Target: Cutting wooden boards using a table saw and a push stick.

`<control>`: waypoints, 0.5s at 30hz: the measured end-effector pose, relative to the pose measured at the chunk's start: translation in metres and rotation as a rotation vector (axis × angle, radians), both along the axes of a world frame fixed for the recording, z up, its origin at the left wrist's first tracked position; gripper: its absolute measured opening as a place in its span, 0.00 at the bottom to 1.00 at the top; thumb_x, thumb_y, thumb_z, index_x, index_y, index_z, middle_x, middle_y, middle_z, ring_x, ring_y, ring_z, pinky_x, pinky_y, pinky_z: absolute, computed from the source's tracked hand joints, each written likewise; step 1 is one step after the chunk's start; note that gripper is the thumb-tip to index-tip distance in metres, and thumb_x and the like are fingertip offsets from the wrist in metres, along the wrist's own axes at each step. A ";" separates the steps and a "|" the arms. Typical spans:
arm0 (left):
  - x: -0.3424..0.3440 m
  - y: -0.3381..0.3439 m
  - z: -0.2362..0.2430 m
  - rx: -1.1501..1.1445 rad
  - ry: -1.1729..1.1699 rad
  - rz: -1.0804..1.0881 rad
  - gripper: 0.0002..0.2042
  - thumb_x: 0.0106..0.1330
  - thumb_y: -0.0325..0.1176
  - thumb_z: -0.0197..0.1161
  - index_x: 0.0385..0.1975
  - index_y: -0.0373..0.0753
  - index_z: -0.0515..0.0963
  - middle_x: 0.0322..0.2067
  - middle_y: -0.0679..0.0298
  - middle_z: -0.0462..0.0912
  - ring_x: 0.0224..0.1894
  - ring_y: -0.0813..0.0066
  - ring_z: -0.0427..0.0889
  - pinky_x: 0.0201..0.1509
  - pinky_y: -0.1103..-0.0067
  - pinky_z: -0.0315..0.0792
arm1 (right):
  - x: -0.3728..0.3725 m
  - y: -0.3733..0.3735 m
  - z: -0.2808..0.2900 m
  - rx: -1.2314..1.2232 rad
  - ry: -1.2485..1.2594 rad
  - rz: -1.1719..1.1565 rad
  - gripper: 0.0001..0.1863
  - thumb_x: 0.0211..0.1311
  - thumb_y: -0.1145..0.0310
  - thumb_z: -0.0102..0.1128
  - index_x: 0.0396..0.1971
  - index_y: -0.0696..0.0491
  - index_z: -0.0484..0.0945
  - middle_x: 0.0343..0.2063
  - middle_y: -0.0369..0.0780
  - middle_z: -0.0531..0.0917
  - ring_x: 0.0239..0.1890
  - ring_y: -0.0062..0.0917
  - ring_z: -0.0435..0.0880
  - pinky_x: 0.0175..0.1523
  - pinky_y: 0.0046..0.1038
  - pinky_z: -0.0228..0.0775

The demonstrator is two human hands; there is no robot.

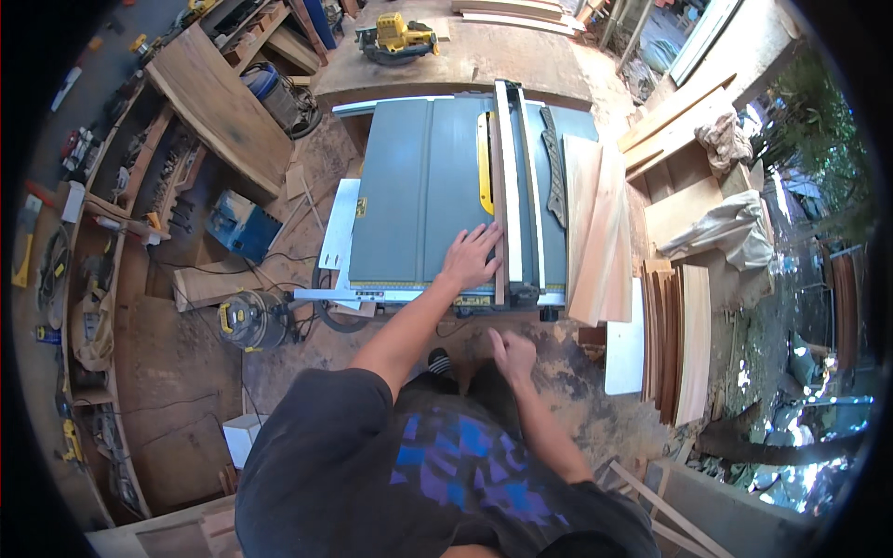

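In front of me stands a table saw [395, 186] with a grey-blue top and a yellow insert [486, 177]. A narrow brown wood strip [500, 205] lies lengthwise against the pale rip fence [533, 214]. My left hand [473, 257] lies flat on the near part of the saw top, fingers stretched forward and fingertips at the strip's left edge. My right hand [513, 355] hangs in front of my body, short of the saw's front edge. Its fingers are curled and its thumb points up; nothing shows in it. A dark, long-shaped piece [555, 167] rests right of the fence.
Pale boards [597, 232] lie along the saw's right side, with stacked boards [674, 344] nearer me. A yellow circular saw [400, 39] sits on the bench [493, 74] behind. Left are a shop vacuum [253, 320], cords, a leaning slab [219, 102] and tool shelves [88, 307].
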State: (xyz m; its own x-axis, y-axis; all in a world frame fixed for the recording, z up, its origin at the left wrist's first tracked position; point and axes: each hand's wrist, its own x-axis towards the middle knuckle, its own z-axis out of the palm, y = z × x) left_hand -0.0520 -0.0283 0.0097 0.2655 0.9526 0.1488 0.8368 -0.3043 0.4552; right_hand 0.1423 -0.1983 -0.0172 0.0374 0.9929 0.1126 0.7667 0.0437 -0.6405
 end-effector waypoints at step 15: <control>0.026 0.020 -0.001 0.091 -0.054 0.209 0.32 0.71 0.44 0.58 0.74 0.43 0.67 0.75 0.58 0.69 0.77 0.57 0.66 0.81 0.58 0.56 | 0.237 0.145 -0.177 -0.708 1.828 -0.577 0.17 0.74 0.56 0.58 0.56 0.45 0.81 0.42 0.36 0.85 0.39 0.29 0.84 0.42 0.37 0.77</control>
